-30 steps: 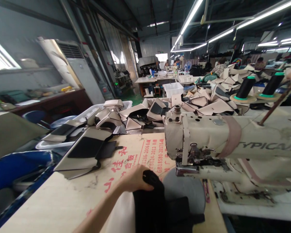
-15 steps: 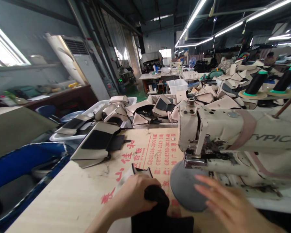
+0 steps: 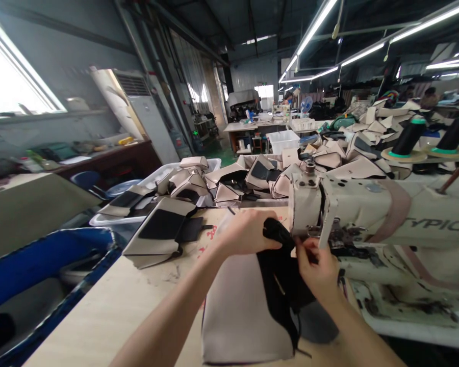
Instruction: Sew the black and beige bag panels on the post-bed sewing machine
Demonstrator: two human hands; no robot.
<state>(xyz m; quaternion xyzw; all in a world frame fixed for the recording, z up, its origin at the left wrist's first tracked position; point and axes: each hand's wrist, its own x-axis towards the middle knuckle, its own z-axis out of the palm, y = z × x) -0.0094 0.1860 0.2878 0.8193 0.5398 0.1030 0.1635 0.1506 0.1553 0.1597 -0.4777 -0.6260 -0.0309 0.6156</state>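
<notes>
A beige and black bag piece (image 3: pixel 237 306) stands on the plywood table in front of the sewing machine (image 3: pixel 386 209). My left hand (image 3: pixel 250 232) is closed around bunched black material at its upper end. Close by on the right, my right hand (image 3: pixel 317 265) has its thumb and fingers pinched at the black edge beside the machine's needle area. What lies between those fingertips is too small to tell. A dark grey round pad (image 3: pixel 319 323) shows partly from under the bag piece, and loose black threads hang near its lower corner.
Another beige and black bag piece (image 3: pixel 160 232) lies on the table to the left. Beyond it, a white bin (image 3: pixel 99 219) and a heap hold similar pieces. A blue-lined container (image 3: pixel 53 265) stands at left; black thread spools (image 3: pixel 407 137) stand behind the machine.
My left hand has carried the bag piece forward and right to the machine, and its beige panel now shows. My right hand, spread before, has come in and pinches at the black edge.
</notes>
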